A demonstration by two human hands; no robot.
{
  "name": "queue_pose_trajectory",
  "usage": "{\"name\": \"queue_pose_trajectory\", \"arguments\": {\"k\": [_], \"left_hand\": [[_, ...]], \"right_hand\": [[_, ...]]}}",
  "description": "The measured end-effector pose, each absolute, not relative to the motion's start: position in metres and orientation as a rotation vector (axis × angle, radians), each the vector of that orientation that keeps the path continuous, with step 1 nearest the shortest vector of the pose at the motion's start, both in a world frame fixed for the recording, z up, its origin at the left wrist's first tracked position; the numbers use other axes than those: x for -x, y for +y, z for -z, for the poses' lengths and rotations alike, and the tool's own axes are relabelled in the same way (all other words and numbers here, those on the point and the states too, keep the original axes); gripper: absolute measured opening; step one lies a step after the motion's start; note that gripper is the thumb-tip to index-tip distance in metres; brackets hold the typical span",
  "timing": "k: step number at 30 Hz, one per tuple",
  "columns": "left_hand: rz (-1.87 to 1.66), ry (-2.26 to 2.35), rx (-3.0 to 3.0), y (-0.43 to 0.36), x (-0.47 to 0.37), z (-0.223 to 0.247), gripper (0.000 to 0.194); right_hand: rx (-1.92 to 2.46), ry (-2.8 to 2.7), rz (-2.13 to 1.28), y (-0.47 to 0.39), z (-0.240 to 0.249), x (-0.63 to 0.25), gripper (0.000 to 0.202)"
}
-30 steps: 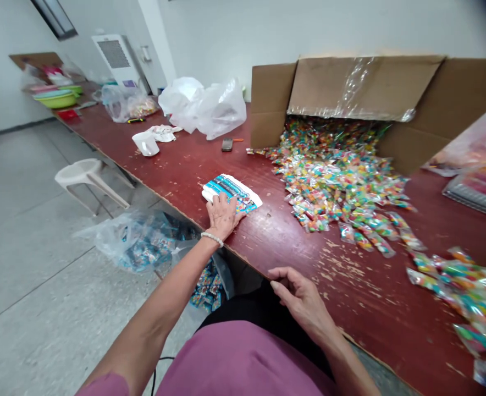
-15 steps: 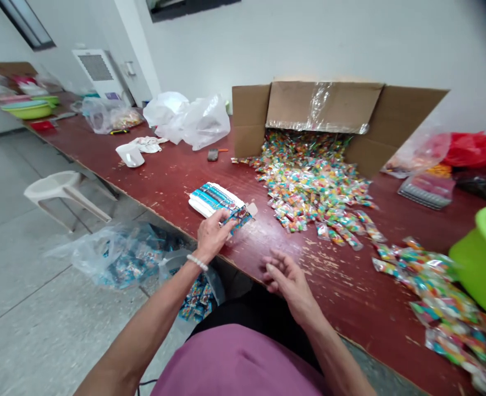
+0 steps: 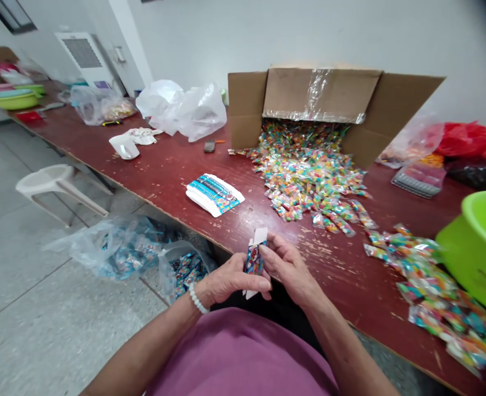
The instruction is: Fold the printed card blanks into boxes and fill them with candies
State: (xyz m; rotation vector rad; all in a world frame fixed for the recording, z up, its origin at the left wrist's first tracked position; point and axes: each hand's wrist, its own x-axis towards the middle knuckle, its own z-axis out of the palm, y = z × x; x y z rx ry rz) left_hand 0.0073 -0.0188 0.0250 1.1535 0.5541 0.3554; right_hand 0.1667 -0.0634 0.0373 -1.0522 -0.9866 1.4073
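Step in hand, as judged: opening up small printed carton (image 3: 254, 260), held between both hands at lower centre of frame, near front edge of tabletop (image 3: 160, 179). Left hand (image 3: 233, 276) closed around carton's lower part, thumb laid across; right hand (image 3: 289, 265) half-curled, thumb and fingers on upper right side. White flap stands out at top. Next move seems to call for firm left grip, right thumb on flap. Flattened printed cartons (image 3: 215, 194) lie mid-frame; wrapped candies (image 3: 309, 179) heap right of them.

Worn red counter (image 3: 160, 170) along a pale wall (image 3: 210, 38)
White plastic stool (image 3: 45, 177) on speckled grey floor (image 3: 32, 319); window (image 3: 10, 15) upper left.
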Motion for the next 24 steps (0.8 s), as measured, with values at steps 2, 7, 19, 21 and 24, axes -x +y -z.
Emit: {"name": "queue_pose_trajectory", "arguments": {"k": [2, 7, 19, 21, 24], "left_hand": [[-0.379, 0.602, -1.218, -0.017, -0.008, -0.025, 0.031], [-0.44, 0.669, -1.242, -0.019, -0.015, -0.026, 0.027], [-0.653, 0.771, -1.176, -0.017, -0.01, -0.023, 0.036], [-0.776, 0.798, -1.152, -0.021, -0.01, -0.024, 0.053], [-0.873, 0.753, -1.122, -0.028, -0.014, -0.027, 0.078]], "right_hand": [[1.059, -1.015, -1.382, -0.064, -0.039, -0.166, 0.04], [1.107, -0.994, -1.375, -0.065, -0.038, -0.156, 0.038], [1.185, -1.129, -1.122, -0.058, -0.024, -0.174, 0.033], [1.146, -1.037, -1.179, -0.057, -0.023, -0.173, 0.046], [1.091, -0.815, -1.215, -0.056, -0.019, -0.164, 0.053]]}}
